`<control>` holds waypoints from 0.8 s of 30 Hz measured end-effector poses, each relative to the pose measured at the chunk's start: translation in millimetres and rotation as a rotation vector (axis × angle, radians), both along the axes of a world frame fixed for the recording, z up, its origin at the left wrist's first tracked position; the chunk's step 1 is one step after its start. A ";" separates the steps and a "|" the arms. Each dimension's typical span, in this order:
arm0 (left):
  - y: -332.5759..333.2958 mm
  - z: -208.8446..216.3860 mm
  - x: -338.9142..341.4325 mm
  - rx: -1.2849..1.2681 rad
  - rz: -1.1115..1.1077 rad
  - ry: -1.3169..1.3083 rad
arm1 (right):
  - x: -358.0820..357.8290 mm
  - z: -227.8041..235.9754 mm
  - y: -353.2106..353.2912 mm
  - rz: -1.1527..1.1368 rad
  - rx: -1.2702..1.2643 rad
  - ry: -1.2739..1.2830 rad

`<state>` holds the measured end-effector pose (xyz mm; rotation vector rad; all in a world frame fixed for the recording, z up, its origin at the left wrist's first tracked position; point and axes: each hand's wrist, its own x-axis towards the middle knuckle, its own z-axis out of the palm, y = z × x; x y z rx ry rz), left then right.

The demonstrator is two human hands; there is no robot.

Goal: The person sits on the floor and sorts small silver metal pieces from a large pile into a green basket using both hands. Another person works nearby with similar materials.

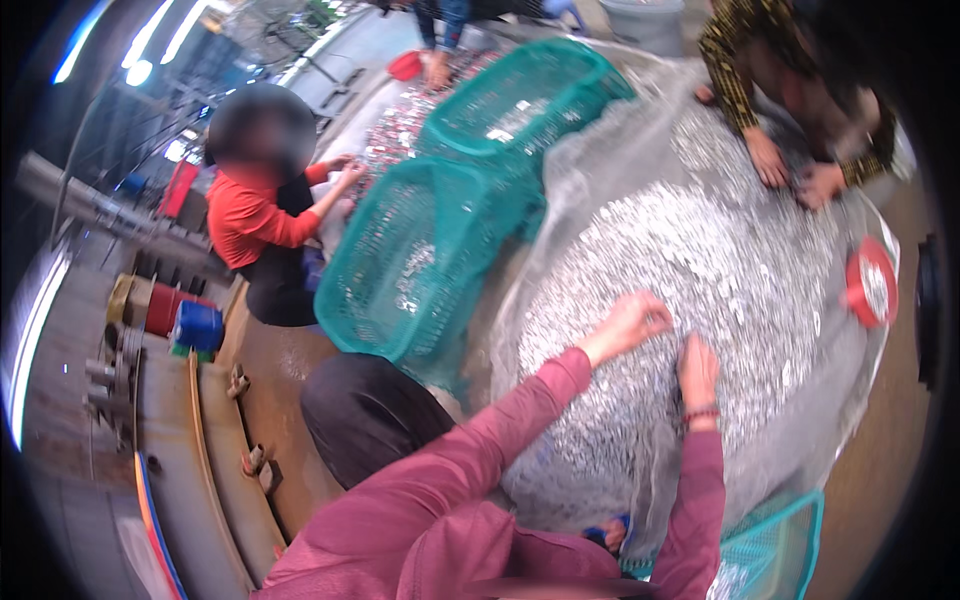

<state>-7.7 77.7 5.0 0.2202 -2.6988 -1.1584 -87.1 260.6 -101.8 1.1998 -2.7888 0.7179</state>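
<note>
A broad heap of small, shiny silvery pieces [640, 250] lies on a pale mesh sheet [575, 190]; the pieces are too small and blurred to name. Over the heap's near part, my left hand [630, 325] has its fingers curled in toward the thumb. Just to its right and slightly nearer, my right hand [698, 370] is low against the pieces, fingers drawn together. Whatever either hand pinches is too small to make out. A dark red band circles my right wrist.
Two green plastic baskets [345, 270] stand left of the heap; another green basket [815, 530] is at the near right. A red bowl [872, 285] sits at the sheet's right edge. Opposite, a person in patterned sleeves [735, 70] reaches into the heap. Someone in orange [250, 220] sits left.
</note>
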 end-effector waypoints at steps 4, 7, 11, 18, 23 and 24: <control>6.6 16.7 -3.9 0.602 -0.016 0.073 | 15.8 19.0 3.7 0.162 0.109 -0.024; 11.7 26.8 0.2 1.131 0.050 -0.168 | 30.9 47.3 13.8 0.080 0.085 -0.119; 15.3 27.9 3.4 1.438 0.011 0.024 | 31.3 83.1 46.6 -0.183 -0.414 -0.462; 22.4 23.3 -2.4 1.441 0.173 -0.191 | 17.7 93.9 74.6 -0.377 -0.968 -1.348; 46.8 13.5 3.0 1.229 0.068 -0.372 | 20.8 75.3 69.8 -0.307 -1.164 -1.459; 52.6 7.1 3.4 0.977 -0.013 -0.414 | 21.2 71.6 70.9 -0.440 -1.173 -1.500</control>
